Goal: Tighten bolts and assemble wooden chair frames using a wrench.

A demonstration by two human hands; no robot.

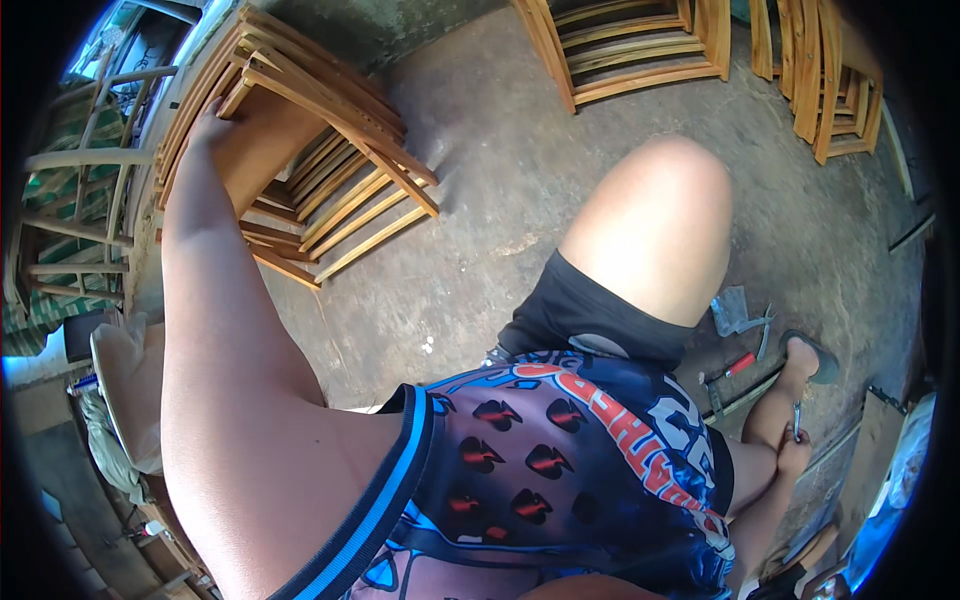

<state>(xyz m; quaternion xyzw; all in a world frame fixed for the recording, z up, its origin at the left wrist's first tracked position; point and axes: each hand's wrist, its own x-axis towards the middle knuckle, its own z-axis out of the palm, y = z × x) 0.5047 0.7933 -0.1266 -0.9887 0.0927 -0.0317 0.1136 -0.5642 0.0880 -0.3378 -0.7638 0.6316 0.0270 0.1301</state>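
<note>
My left arm stretches to the upper left, where my left hand [211, 124] grips the edge of a wooden frame [262, 140] with a brown panel. That frame leans among a stack of similar slatted wooden frames [345, 215]. At the lower right, my right hand [795, 456] is closed on a thin metal tool [797, 420] whose kind I cannot make out. It is beside my lower leg and sandalled foot [800, 362]. On the floor near that foot lie a red-handled tool [740, 364], a plastic bag [731, 310] and a pliers-like metal tool [765, 334].
More wooden frames [640, 85] stand at the far side, with another group [825, 90] at the far right. My raised bare knee [680, 190] rises over the concrete floor [460, 250]. Wooden rails [80, 225] line the left edge, above a clear plastic-covered item [130, 390].
</note>
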